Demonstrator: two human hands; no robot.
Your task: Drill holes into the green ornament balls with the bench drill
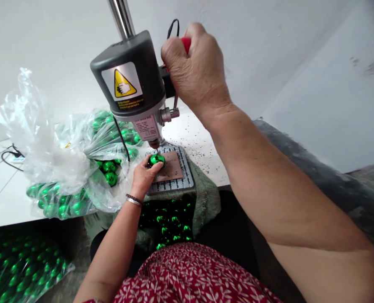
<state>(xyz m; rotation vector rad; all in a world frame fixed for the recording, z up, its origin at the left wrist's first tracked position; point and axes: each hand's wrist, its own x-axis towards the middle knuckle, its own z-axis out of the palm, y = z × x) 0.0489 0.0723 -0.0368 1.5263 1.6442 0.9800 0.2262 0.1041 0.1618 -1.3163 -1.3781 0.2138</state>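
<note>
My left hand (144, 176) grips a shiny green ball (157, 159) between thumb and fingers, on a brown board (171, 166) that lies on the grey slotted base (188, 179) of a bench drill press (130, 73). The drill bit (157, 150) points down at the top of the ball; whether it touches or enters the ball I cannot tell. Up beside the motor housing, my right hand (199, 67) is wrapped round the red-tipped lever handle (186, 43) of the press.
Clear plastic bags (63, 164) of green balls lie on the white table (0, 198) at left. Another bag of green balls (22, 269) sits lower left. More balls (171, 223) show below the table edge over my lap. Dark chips (202, 155) litter the tabletop.
</note>
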